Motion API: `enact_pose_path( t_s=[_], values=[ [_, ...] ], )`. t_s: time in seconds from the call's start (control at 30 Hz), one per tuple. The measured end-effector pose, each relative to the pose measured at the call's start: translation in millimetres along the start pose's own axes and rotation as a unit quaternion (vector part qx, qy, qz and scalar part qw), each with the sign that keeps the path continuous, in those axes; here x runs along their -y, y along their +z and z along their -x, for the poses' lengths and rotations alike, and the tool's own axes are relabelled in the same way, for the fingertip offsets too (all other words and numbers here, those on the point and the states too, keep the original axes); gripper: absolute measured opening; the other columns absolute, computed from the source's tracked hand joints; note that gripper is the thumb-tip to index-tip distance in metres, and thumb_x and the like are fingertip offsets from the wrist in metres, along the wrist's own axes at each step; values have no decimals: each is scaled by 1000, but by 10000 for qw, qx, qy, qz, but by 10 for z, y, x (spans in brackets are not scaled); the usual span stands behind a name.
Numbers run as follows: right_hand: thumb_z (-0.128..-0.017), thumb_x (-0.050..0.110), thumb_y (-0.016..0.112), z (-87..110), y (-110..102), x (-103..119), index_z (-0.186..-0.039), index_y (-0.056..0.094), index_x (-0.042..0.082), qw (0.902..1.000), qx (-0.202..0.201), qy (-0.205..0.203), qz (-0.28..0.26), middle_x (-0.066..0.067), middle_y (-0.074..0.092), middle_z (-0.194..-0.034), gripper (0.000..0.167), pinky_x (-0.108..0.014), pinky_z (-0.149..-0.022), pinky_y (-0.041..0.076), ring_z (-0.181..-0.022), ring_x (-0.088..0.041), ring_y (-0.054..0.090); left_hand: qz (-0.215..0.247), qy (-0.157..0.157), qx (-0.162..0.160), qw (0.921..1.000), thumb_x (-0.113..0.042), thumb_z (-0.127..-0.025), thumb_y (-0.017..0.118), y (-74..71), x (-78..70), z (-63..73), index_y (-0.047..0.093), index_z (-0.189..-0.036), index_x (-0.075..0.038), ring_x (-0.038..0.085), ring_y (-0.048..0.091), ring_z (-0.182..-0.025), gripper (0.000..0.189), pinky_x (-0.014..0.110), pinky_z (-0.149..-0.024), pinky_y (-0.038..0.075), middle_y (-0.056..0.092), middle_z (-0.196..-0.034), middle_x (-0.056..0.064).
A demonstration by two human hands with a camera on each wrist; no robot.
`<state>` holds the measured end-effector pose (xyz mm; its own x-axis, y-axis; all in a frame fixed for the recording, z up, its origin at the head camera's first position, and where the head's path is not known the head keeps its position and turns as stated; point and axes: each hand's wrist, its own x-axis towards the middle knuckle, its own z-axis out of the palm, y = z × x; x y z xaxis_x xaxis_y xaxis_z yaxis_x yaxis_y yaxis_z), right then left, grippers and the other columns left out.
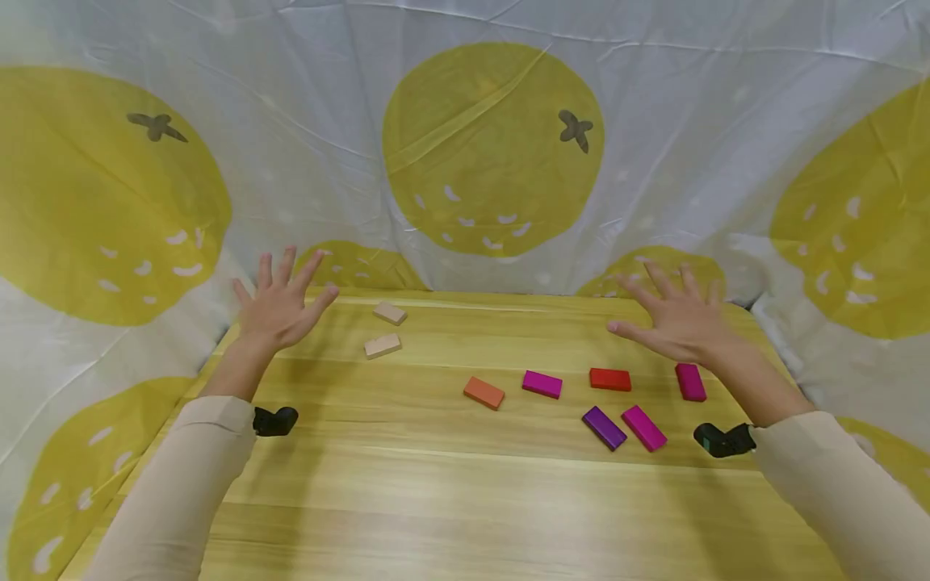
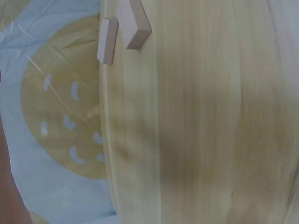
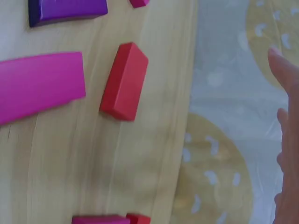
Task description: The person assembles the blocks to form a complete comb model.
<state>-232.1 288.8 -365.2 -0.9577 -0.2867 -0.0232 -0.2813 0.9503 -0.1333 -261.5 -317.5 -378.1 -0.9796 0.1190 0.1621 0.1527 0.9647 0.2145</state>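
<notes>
Both hands hover above the table with fingers spread, holding nothing. My left hand [image 1: 278,311] is up at the left, nearest to two plain wooden blocks [image 1: 390,313] [image 1: 382,346] lying apart from each other. On the other side, my right hand [image 1: 683,323] is raised over the far right, just beyond a magenta block [image 1: 691,382]. A red block [image 1: 610,379] lies left of it, also close in the right wrist view. Nearer the front, a purple block [image 1: 604,428] lies beside a second magenta block [image 1: 643,428]. Toward the middle are an orange block [image 1: 483,393] and a third magenta block [image 1: 542,384].
The wooden table [image 1: 436,516] ends at the back against a white cloth [image 1: 312,161] printed with yellow fruit, which also hangs at both sides. Black wrist devices [image 1: 274,421] sit at both sleeve cuffs.
</notes>
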Motion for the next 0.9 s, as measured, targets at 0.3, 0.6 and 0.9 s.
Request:
enact_pose_path(
  t_s=[0.3, 0.6, 0.9],
  values=[
    [-95, 76, 49, -232, 175, 437, -164, 33, 27, 9963, -132, -818, -220, -15, 14, -170, 87, -86, -105, 1, -150, -57, 3, 638, 595, 370, 9955, -68, -104, 34, 45, -115, -76, 9, -169, -28, 48, -13, -152, 79, 89, -100, -5, -3, -172, 15],
    [-94, 75, 54, -492, 464, 995, -163, 36, 29, 9851, -47, -1640, -507, -14, 23, -168, 85, -82, -109, 10, -151, -53, 11, 1565, 1235, 810, 9766, -40, -103, 64, 323, -121, -141, 21, -165, -8, 55, 4, -151, 82, 78, -112, 9, 9, -168, 28],
    [-96, 73, 53, -769, 668, 1419, -163, 37, 28, 9756, 89, -2057, -769, -12, 28, -167, 82, -77, -111, 16, -150, -49, 20, 2138, 1081, 1046, 9652, -32, -97, 75, 538, -158, 103, 22, -165, -6, 44, 16, -153, 90, 66, -118, 18, 21, -167, 21]
  ],
)
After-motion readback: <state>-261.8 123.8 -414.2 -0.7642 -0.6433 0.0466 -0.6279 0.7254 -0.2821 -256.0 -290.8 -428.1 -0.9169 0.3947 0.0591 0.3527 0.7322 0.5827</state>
